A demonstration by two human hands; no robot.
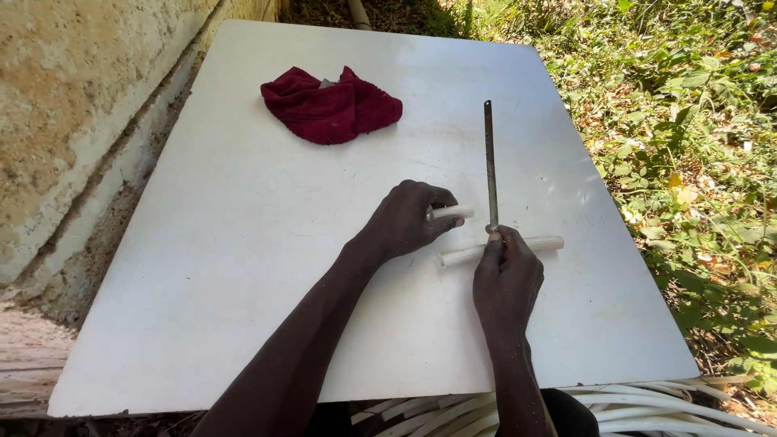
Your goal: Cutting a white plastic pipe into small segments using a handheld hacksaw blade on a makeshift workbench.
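The left hand (405, 218) was closed around a short white pipe piece (452, 212), its grip wrapped on one end so that only a stub stuck out toward the right edge of the desk (202, 267). The right hand (506, 279) pinched the near end of a thin metal saw blade (490, 162), which pointed toward the far edge; its grip was clamped on the blade, right over a longer white pipe (534, 243) lying crosswise near the middle of the desk.

The pipes looked light, rigid and smooth, so probably prone to rolling or slipping unless pressed down close to the blade. The blade seemed thin and springy, best held low at its end, away from any teeth. A crumpled dark red cloth (330, 107) lay toward the far edge, and more white tubing (647, 405) sat below the near edge.
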